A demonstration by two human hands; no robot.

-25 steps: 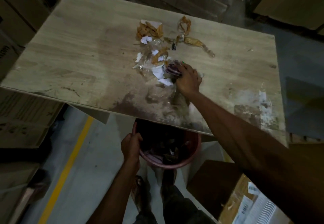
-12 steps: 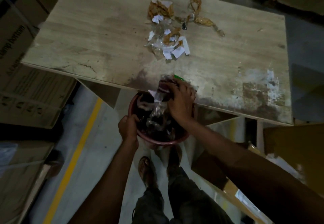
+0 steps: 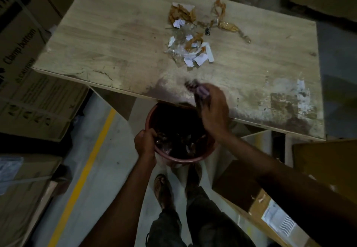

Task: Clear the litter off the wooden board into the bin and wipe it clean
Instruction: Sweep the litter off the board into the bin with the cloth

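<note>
1. Left of the round reddish plastic bin (image 3: 183,159), stacked brown cardboard boxes (image 3: 32,92) stand on the floor. A yellow painted floor line (image 3: 87,165) runs between them and the bin.
2. Your left hand (image 3: 145,144) grips the bin's left rim, fingers curled over the edge. The bin's far rim meets the near edge of the pale wooden board (image 3: 116,40).
3. Inside the bin you can see dark scraps, too dim to tell apart. Your sandalled feet (image 3: 162,188) stand just beneath it.
4. Beyond the bin, well up the board, lies the litter pile (image 3: 190,47). It is white paper scraps, clear plastic film and crumpled brown tape strips, all resting on the wood.
5. Your right hand (image 3: 213,111) hovers over the bin's far right rim, at the board's edge. Its fingers are closed round a purplish wad (image 3: 201,91), and blur hides what that is.
6. Right of the bin, the board carries a white and brown stained patch (image 3: 289,103).
7. Below and right of the bin stands a brown cardboard box with a white printed label (image 3: 278,221).
</note>
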